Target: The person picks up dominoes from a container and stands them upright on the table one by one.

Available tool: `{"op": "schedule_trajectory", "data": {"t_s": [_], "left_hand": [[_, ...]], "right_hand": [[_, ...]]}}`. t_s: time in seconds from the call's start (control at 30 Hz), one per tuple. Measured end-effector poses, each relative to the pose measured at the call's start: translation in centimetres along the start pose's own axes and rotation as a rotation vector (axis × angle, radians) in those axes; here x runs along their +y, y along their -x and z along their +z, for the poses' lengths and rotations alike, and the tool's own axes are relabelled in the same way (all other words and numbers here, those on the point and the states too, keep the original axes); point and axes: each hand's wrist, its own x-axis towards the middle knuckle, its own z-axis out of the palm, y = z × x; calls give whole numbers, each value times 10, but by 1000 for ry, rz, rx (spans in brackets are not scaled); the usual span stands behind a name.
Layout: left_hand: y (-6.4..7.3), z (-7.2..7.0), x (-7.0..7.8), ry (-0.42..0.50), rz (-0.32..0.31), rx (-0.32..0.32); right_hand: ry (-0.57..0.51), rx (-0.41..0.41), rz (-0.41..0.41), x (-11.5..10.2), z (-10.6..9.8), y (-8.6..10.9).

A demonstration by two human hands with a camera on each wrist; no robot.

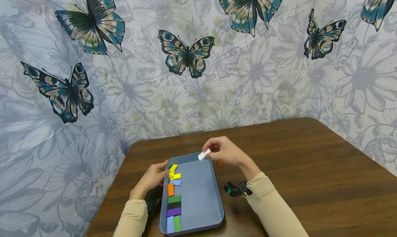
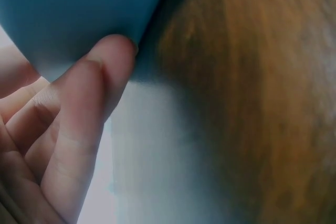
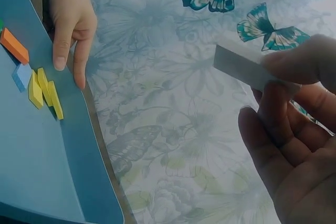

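Note:
My right hand (image 1: 225, 151) pinches a small white block (image 1: 204, 154) between thumb and fingertips, above the far right corner of a blue-grey tray (image 1: 198, 192). The right wrist view shows the same white block (image 3: 244, 66) as a flat, oblong piece. At the tray's left wall my left hand (image 1: 152, 177) grips the rim, fingers against the outside. Along the left side inside lie yellow blocks (image 1: 176, 176), light blue, orange (image 1: 171, 189), green, black and purple (image 1: 173, 212) ones. Close up, the left fingers (image 2: 79, 103) press on the tray's outer face.
An orange piece (image 1: 221, 164) lies on the brown wooden table (image 1: 294, 168) just right of the tray, partly behind the right hand. A black band with a camera (image 1: 235, 188) is on the right wrist. Behind the table hangs a butterfly-patterned cloth (image 1: 198, 99).

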Motion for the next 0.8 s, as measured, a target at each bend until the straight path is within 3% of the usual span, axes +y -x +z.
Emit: {"op": "schedule_trajectory", "data": {"t_s": [0.3,0.8], "left_hand": [[0,0,-1,2,-10,0],[1,0,1,7,-18,-5]], "right_hand": [[-49,82,51,3,-6,0],[-68,26,61,11,-14,1]]}}
